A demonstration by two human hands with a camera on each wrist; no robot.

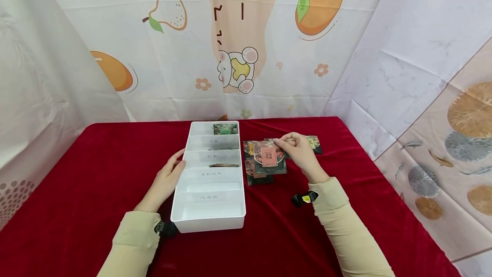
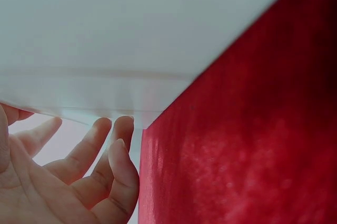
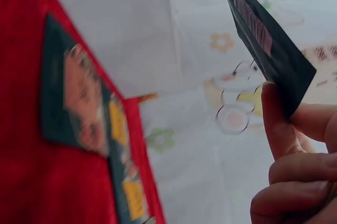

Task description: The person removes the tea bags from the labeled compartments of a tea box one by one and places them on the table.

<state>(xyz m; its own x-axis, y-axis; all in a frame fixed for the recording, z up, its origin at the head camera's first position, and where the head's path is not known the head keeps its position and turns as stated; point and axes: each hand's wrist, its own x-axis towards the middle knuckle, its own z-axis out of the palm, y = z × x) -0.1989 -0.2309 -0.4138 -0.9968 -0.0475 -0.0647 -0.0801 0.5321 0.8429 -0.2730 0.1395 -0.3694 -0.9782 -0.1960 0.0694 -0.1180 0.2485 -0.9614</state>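
Observation:
My right hand pinches a dark tea sachet with a pink label by its corner, between thumb and fingers. In the right wrist view, the back of this sachet shows a barcode. Below it on the cloth lie more tea sachets, partly hidden. My left hand rests against the left wall of a long white divided box. Seen from the left wrist, its fingers are loosely bent at the box's side. A green-labelled sachet stands in the box's far compartment; another sachet shows edge-on in the middle one.
Red cloth covers the table. Yellow-labelled sachets lie beyond my right hand. The box's compartments carry printed labels on their dividers. A patterned fabric curtain hangs behind the table and along its sides.

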